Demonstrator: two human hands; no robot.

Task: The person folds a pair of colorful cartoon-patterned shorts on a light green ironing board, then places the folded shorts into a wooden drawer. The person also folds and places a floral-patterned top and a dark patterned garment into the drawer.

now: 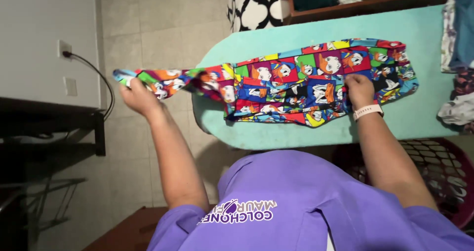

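Both hands grip a cartoon-print garment (316,80) lying across the turquoise ironing board (296,132): the left hand (138,95) pulls one end out past the board's tip, the right hand (359,89) pins the middle. Smoothing seems underway; folding would need that overhanging end brought back over the board.

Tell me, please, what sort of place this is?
Probably a home laundry corner: an ironing board, a laundry basket beside it, and clothes piled at its end.

The person wears a purple short-sleeved shirt (296,201) with white lettering and a pale wristband (368,111).
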